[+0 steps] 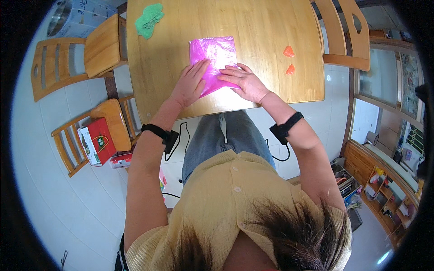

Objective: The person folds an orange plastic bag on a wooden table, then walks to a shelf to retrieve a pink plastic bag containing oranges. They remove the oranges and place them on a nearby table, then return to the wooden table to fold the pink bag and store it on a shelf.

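A shiny pink plastic sheet or bag point(217, 50), laid out in a flattened, folded shape, lies on the wooden table point(169, 81) near its front edge. My left hand point(193, 79) rests on its left side with the fingers stretched flat. On the right side of the pink plastic lies my right hand point(244, 80), fingers spread over its surface. Neither hand visibly grasps it. Two small orange pieces, one farther back point(288, 51) and one nearer point(290, 69), lie to the right. A crumpled green cloth point(149, 20) is at the back left of the table.
Wooden chairs stand left point(101, 47) and right point(356, 61) of the table. A red and white gift bag point(101, 142) rests on another chair at the lower left. Black cables point(183, 135) run from bands on both forearms. A wooden shelf unit point(383, 193) stands at the far right.
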A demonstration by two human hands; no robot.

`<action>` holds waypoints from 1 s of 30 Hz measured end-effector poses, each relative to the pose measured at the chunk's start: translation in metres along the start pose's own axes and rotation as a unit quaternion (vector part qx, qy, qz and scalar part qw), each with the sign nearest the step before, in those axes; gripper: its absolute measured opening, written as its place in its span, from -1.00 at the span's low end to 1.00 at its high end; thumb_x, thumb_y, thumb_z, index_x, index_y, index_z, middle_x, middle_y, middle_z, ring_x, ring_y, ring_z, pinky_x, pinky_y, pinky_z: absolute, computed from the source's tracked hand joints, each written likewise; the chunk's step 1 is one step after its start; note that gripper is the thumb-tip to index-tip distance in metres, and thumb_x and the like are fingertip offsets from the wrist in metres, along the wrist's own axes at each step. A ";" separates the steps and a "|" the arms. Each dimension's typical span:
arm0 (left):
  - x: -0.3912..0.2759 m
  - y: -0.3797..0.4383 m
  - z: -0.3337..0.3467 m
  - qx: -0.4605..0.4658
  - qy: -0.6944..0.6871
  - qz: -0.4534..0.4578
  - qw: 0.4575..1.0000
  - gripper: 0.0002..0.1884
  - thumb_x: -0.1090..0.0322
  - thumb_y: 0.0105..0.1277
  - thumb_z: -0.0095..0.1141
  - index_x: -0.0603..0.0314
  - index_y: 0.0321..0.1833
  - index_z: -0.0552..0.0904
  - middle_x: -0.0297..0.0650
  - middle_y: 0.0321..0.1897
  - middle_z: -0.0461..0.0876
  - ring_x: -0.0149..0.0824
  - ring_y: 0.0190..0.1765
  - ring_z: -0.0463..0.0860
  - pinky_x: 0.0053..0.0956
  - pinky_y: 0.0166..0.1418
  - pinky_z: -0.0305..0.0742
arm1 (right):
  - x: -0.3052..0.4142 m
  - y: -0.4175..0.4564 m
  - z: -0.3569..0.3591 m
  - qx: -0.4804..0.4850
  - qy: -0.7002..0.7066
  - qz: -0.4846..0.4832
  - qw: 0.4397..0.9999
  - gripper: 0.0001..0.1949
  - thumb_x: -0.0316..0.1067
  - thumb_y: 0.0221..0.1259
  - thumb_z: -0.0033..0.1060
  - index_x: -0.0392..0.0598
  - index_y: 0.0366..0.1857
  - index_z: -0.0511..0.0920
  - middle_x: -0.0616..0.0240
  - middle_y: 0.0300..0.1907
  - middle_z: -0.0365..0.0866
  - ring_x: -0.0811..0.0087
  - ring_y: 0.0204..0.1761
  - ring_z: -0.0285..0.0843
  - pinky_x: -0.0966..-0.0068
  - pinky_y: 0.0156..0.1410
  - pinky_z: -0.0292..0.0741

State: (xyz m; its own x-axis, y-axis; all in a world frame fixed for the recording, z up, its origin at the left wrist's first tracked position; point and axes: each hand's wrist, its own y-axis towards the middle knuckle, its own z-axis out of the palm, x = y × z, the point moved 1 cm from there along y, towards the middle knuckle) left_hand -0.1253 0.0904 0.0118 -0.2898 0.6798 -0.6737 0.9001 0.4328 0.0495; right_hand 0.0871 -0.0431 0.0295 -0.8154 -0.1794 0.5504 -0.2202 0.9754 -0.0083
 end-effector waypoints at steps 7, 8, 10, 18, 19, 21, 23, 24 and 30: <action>0.004 0.024 -0.024 -0.035 -0.607 -0.301 0.735 -0.42 0.02 0.55 -0.12 0.24 0.48 0.35 -0.07 0.38 0.48 -0.28 0.40 0.45 -0.35 0.49 0.25 | -0.020 0.030 -0.019 -0.014 0.251 0.210 0.945 -0.57 0.05 0.51 -0.05 0.09 0.26 0.57 0.02 0.01 0.71 0.08 0.06 0.66 0.34 0.27 0.51; 0.004 0.027 -0.031 -0.022 -0.585 -0.295 0.755 -0.41 -0.01 0.56 -0.15 0.22 0.49 0.34 -0.10 0.40 0.46 -0.27 0.42 0.41 -0.33 0.50 0.23 | -0.024 0.036 -0.022 -0.003 0.291 0.254 0.922 -0.56 0.07 0.51 -0.07 0.09 0.26 0.57 0.01 0.00 0.71 0.09 0.04 0.67 0.33 0.27 0.51; 0.009 0.030 -0.042 0.004 -0.540 -0.284 0.792 -0.39 -0.07 0.58 -0.22 0.19 0.52 0.32 -0.15 0.44 0.41 -0.24 0.46 0.35 -0.30 0.52 0.20 | -0.022 0.046 -0.030 0.006 0.292 0.301 0.908 -0.52 0.13 0.53 -0.13 0.07 0.23 0.60 0.00 -0.05 0.72 0.11 -0.01 0.68 0.31 0.26 0.51; 0.034 0.033 -0.011 -0.057 -0.402 -0.304 0.862 -0.72 0.26 0.47 0.15 0.28 0.10 0.67 -0.39 -0.08 0.67 -0.53 -0.02 0.57 -0.56 0.13 0.44 | -0.046 0.066 -0.014 -0.015 0.237 0.309 0.921 -0.53 0.13 0.49 -0.06 -0.06 -0.02 0.69 -0.04 -0.22 0.73 0.07 -0.10 0.70 0.23 0.16 0.53; 0.040 0.033 -0.002 -0.103 -0.383 -0.328 0.857 -0.77 0.31 0.45 0.17 0.29 0.02 0.71 -0.42 -0.15 0.69 -0.57 -0.09 0.58 -0.60 0.06 0.45 | -0.047 0.066 -0.011 -0.046 0.243 0.301 0.921 -0.53 0.12 0.47 -0.03 -0.08 -0.05 0.70 -0.04 -0.23 0.73 0.07 -0.10 0.70 0.22 0.14 0.54; 0.049 0.032 0.010 -0.140 -0.377 -0.323 0.857 -0.80 0.32 0.46 0.17 0.31 -0.05 0.72 -0.45 -0.24 0.67 -0.59 -0.18 0.56 -0.63 -0.06 0.45 | -0.046 0.064 -0.011 -0.056 0.220 0.332 0.916 -0.56 0.09 0.43 0.05 -0.09 -0.04 0.69 -0.05 -0.23 0.73 0.04 -0.11 0.71 0.21 0.11 0.57; 0.054 0.031 0.019 -0.167 -0.375 -0.320 0.854 -0.82 0.33 0.45 0.18 0.32 -0.09 0.72 -0.48 -0.31 0.65 -0.61 -0.24 0.55 -0.65 -0.14 0.44 | -0.041 0.061 -0.013 -0.072 0.191 0.348 0.915 -0.58 0.05 0.39 0.11 -0.11 -0.04 0.69 -0.06 -0.24 0.73 0.01 -0.13 0.71 0.20 0.07 0.59; 0.055 0.033 0.022 -0.173 -0.376 -0.318 0.853 -0.83 0.34 0.44 0.19 0.32 -0.11 0.71 -0.48 -0.33 0.65 -0.62 -0.26 0.55 -0.65 -0.17 0.44 | -0.039 0.058 -0.014 -0.086 0.173 0.351 0.916 -0.60 0.04 0.38 0.14 -0.11 -0.06 0.69 -0.06 -0.25 0.73 -0.01 -0.15 0.71 0.19 0.05 0.60; 0.031 0.043 0.024 -0.223 -0.163 -0.340 0.899 -0.77 0.34 0.34 0.22 0.31 -0.02 0.66 -0.23 -0.38 0.71 -0.32 -0.33 0.67 -0.43 -0.20 0.52 | -0.037 0.061 -0.014 -0.085 0.086 0.388 0.914 -0.64 0.01 0.33 0.18 -0.12 -0.19 0.70 -0.04 -0.30 0.73 -0.01 -0.19 0.71 0.13 -0.02 0.62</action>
State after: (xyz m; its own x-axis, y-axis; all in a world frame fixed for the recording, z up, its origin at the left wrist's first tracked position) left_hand -0.0875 0.1159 -0.0249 -0.5469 -0.0096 -0.8371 0.3112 0.9260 -0.2139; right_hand 0.1115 0.0246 0.0207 -0.5905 0.5835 0.5576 0.4872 0.8085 -0.3301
